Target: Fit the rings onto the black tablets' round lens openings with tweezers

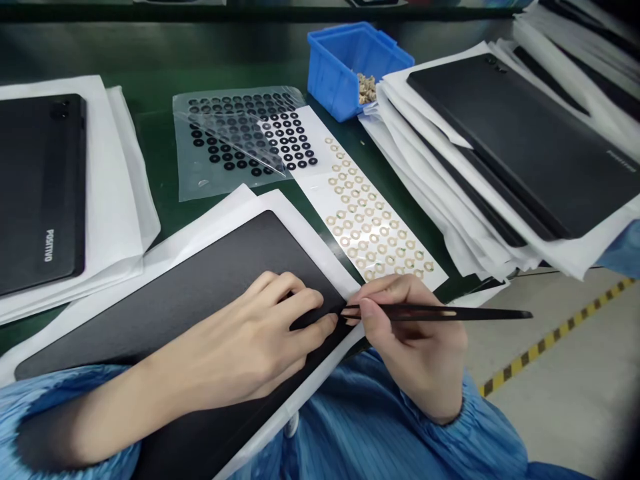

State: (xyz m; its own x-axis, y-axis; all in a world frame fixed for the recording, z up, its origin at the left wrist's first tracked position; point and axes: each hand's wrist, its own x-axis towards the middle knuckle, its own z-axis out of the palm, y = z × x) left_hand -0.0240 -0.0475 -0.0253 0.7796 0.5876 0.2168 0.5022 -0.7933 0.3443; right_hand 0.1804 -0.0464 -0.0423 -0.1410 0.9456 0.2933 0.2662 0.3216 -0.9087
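While the left hand [260, 340] lies on a black laptop lid [200, 287], its fingers loosely together and their tips pressed near the lid's right edge, the right hand [410, 340] pinches slim black tweezers [440, 312] between thumb and fingers. The tweezer tips reach the lid's edge just beside the left fingertips; whether they grip anything is hidden. Item, the lid: lying flat at near left on a white protective sheet [210, 227], on a green workbench [150, 67].

Further items, far centre: a clear plastic sheet of black rings [290, 140], partly lifted film over it; a white backing strip of tan adhesive rings [370, 227], its near end just beside the right hand; a blue plastic bin [340, 67] holding small beige pieces [367, 88].

At far right, a stack of black laptops [520, 140] interleaved with white sheets. At left, one black laptop [40, 193] marked POSITIVO, on white sheets. Both forearms wear blue sleeves [65, 407]. Yellow-and-black hazard tape [550, 340] crosses the floor at right.
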